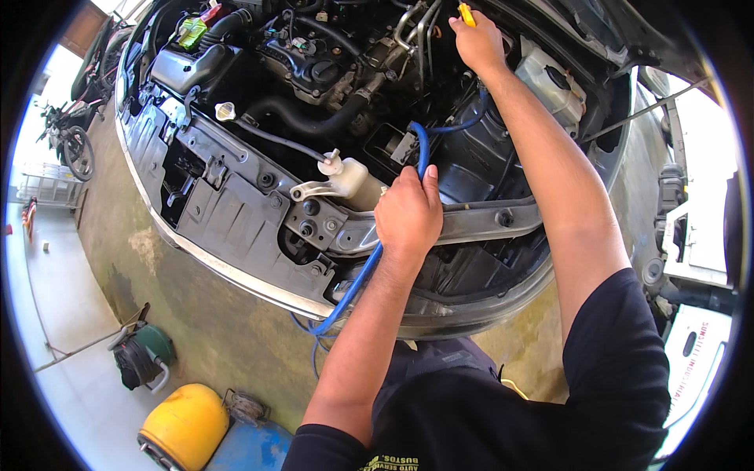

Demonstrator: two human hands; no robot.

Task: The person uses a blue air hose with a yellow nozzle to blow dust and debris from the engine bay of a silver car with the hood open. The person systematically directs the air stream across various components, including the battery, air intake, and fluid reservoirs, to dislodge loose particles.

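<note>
Engine bay [471,225], blue hose [359,283], slanting up-right

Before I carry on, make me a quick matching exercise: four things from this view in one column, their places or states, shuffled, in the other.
Column one
1. Blue hose
2. Yellow object
3. Pale bottle
4. Yellow container

Column two
A. At lower left, beside a blue container
B. Gripped in the right hand, at the top of the picture
C. Gripped in the left hand, over the car's front edge
D. In the engine bay, with a thin dark hose running to its top

Right pairs: 1-C, 2-B, 3-D, 4-A.
</note>
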